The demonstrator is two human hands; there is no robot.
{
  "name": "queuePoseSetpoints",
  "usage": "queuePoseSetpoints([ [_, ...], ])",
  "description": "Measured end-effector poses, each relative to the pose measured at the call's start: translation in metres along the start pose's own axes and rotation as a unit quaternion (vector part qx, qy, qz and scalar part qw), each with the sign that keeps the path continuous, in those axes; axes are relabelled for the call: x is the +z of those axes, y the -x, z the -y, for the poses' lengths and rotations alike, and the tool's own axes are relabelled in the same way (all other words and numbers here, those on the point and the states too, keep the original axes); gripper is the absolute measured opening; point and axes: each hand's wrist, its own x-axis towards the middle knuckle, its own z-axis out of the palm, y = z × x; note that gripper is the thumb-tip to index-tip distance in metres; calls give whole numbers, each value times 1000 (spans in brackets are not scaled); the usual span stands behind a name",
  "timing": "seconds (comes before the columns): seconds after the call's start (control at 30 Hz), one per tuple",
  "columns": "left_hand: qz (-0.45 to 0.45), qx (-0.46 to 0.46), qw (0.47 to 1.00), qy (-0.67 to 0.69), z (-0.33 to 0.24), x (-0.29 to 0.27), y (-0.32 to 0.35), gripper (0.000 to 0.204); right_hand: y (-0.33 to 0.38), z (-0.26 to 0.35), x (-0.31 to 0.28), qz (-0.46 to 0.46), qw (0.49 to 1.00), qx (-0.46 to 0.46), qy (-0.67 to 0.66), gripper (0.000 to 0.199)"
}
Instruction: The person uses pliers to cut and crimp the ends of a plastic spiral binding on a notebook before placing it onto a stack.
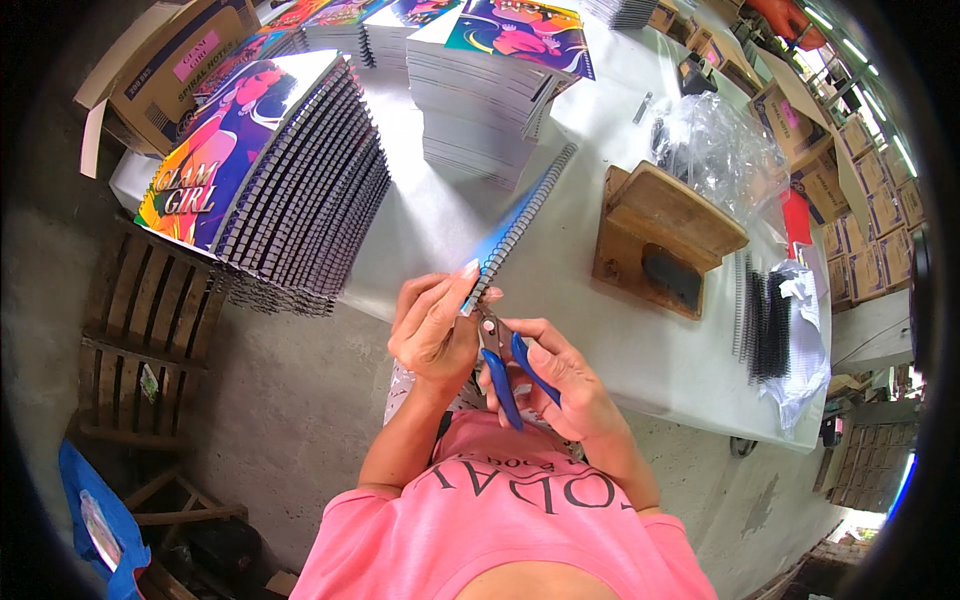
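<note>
My left hand (432, 325) grips a spiral notebook (522, 222) near its lower end, the black coil facing right and the blue cover edge-on. In my right hand (560, 380) is a pair of cutting pliers (508, 370) with blue handles spread apart. Its jaws meet the near end of the coil, close to my left fingertips; whether they bite on the wire I cannot tell. A tall stack of spiral notebooks (300, 190) with colourful covers stands left of my hands. Beyond the held notebook rises a stack of white-edged notebooks (465, 115).
Right of the notebook, a wooden block stand (665, 235) sits on the white table (560, 350). Behind it lies a clear plastic bag (720, 150). Several loose black coils (765, 325) rest at the right edge. Cardboard boxes (180, 75) stand far left; a slatted wooden chair (145, 340) is at left.
</note>
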Motion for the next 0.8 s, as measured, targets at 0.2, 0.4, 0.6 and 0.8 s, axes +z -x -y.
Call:
queuePoseSetpoints([
  [0.2,-128,-236,934,235,-3,1,-10,43,9,-32,-31,-134,861,-99,480,40],
  [0.4,-124,-287,907,283,-14,-17,-24,43,33,-83,-83,-198,690,66,693,51],
  [0.6,-104,-244,866,424,-48,-39,-40,39,-29,-29,-56,-218,963,-137,-81,76],
  [0.8,-187,25,979,75,-50,-112,-105,45,-108,49,-17,-96,952,-195,-214,67],
])
